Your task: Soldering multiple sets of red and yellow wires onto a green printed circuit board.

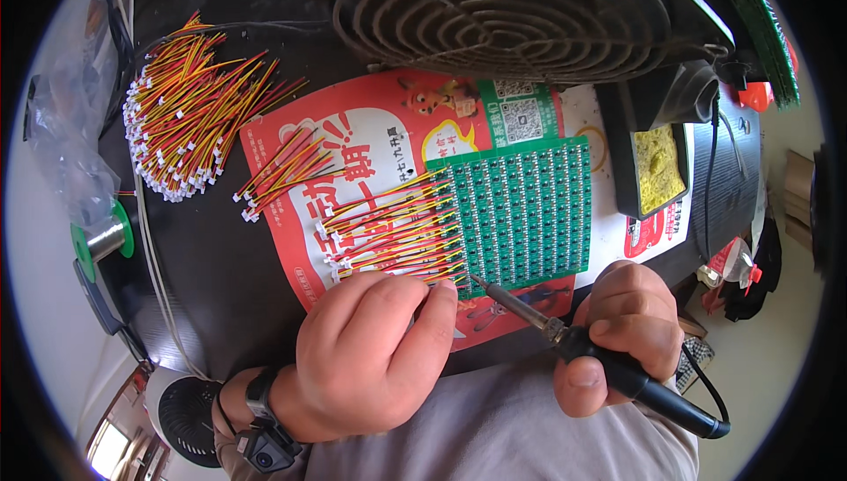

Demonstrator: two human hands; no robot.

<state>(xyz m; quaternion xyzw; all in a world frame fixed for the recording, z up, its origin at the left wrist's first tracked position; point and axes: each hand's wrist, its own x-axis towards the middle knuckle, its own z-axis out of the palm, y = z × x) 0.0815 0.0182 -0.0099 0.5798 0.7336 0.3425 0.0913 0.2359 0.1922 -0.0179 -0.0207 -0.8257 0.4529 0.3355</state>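
Observation:
A green circuit board panel (520, 212) lies in front of me, divided into rows of small identical boards. Along its left edge, several red, yellow and black wire leads (388, 227) with white plugs stick out to the left. My left hand (375, 349) is closed in a pinch at the panel's lower left corner, on a wire lead whose far part the fingers hide. My right hand (626, 331) grips a soldering iron (618, 366) by its black handle. The iron's tip points up and left, at the panel's lower left edge beside my left fingertips.
Under the panel is a red and white printed sheet (291, 251). A small bundle of leads (287, 172) and a big pile (185, 119) lie left. A black fan grille (512, 22) stands behind, a yellow sponge holder (657, 168) right, a solder spool (106, 238) far left.

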